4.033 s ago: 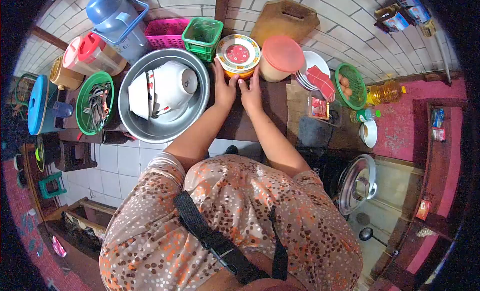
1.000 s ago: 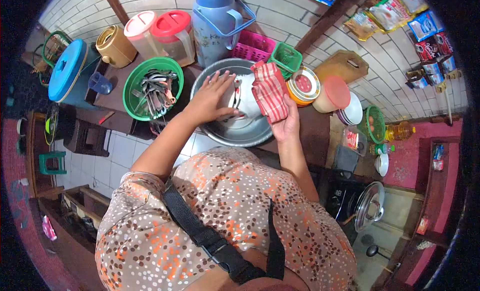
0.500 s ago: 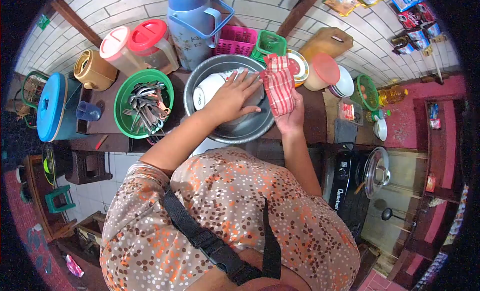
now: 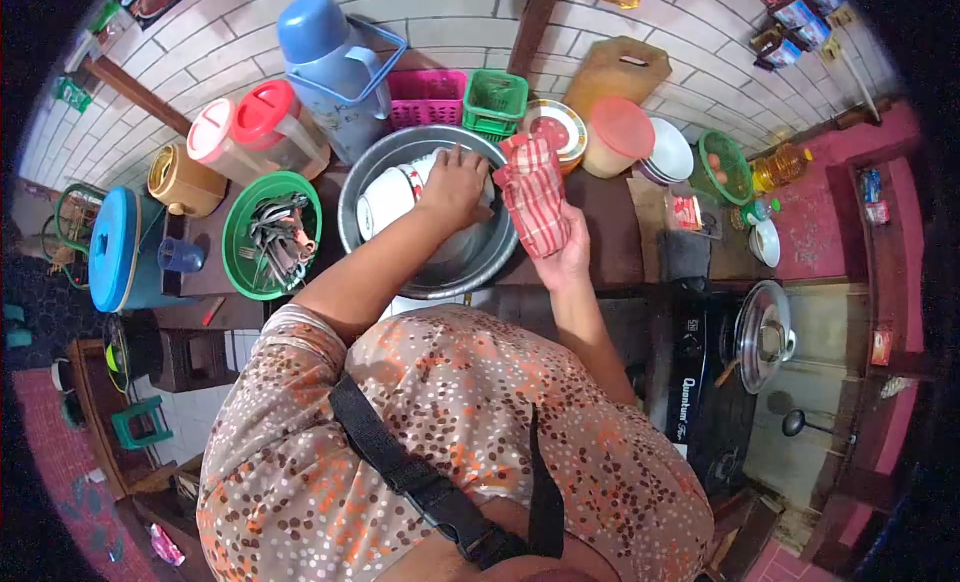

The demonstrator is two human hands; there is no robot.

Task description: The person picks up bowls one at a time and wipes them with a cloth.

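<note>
A large grey metal basin [image 4: 352, 214] holds white bowls [image 4: 385, 201] lying on their sides. My left hand [image 4: 457, 189] reaches into the basin, its fingers curled over a bowl at the back right; its fingertips rest on the white surface. At the basin's right edge, my right hand [image 4: 566, 250] holds a red and white checked cloth [image 4: 535, 197] up from below, thumb at its right side. Behind the cloth, a stack of patterned plates [image 4: 568, 125] is partly hidden. Beside them stands a tub with a pink lid [image 4: 621, 128].
Left of the basin is a green basket [image 4: 233, 244] of cutlery, with lidded pitchers [image 4: 263, 112] and a blue flask [image 4: 327, 72] behind. Pink [image 4: 428, 86] and green [image 4: 495, 92] baskets line the wall. White plates [image 4: 668, 148] and a black stove [image 4: 690, 382] are at right.
Since the first frame, both hands have left the plate stack, and my right hand has taken the cloth from the white plates. Lately, my left hand's spread fingers have curled over a bowl.
</note>
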